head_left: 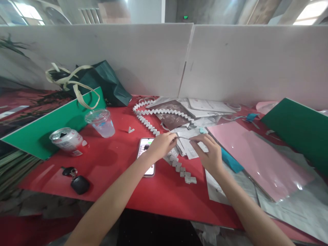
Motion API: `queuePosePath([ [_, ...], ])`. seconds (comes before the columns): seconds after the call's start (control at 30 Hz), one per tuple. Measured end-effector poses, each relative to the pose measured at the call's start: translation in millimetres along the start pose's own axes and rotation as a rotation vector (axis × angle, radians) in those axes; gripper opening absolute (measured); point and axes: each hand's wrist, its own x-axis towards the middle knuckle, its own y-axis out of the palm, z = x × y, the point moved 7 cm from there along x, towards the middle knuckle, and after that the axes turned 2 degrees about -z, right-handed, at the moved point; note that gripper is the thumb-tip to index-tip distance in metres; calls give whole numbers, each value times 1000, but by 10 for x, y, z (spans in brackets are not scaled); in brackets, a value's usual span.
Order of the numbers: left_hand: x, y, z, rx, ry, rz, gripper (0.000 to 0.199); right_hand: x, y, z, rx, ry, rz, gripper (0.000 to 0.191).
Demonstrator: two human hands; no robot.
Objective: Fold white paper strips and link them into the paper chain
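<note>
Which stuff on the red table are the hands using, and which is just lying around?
In use: left hand and right hand pinch a paper strip; folded paper chain; paper pile.

Lying about: phone, can, plastic cup, keys, green bag.

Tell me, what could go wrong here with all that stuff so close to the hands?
1. The phone lies right under the left hand; a slip of the wrist might push it toward the table edge.
2. The paper chain runs under both hands, so the right hand could snag and break it.
3. The open can and cup stand nearby; a bumped one might wet the papers.
</note>
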Motion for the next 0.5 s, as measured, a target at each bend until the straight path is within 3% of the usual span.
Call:
queuePosePath([
  [0.1,4,-69,68,-48,-80,-78,11,-39,91,-5,51,-3,92,10],
  [0.2,-15,-90,163,-301,-170,-166,7,-76,203,-11,122,-2,192,10],
  [0.33,-22,-16,214,-645,-220,-162,3,-77,209,-13,163,5,157,9],
  [0.4,-15,-27,204,-576,-203,-159,5,-73,185,-16,188,31,131,9],
  [0.5,-2,-94,130,-257,-104,-168,11,-76,174,-79,259,179,134,11],
])
